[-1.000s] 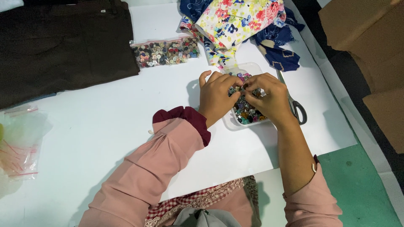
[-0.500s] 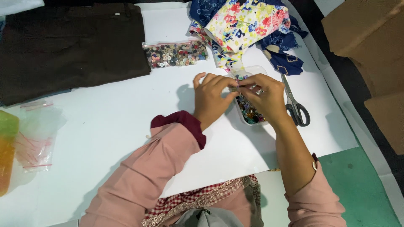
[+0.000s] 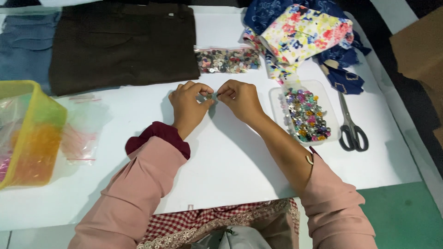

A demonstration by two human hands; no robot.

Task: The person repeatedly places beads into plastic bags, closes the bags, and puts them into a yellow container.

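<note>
Pink long sleeves, maroon cuff on left sleeve [image 3: 159, 138], right sleeve [image 3: 337, 198] pushed up

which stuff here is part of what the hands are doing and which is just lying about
In use: left hand and right hand pinching a small button; clear tray of buttons.
Lying about: scissors, brown trousers, floral cloth, yellow tub.

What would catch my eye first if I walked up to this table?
Probably the two hands meeting at the middle of the white table: the left hand and right hand pinch one small button between their fingertips. Just right of them sits a clear tray of bright, many-coloured buttons, with black scissors beside it. At the far left edge glows a yellow plastic tub.
</note>
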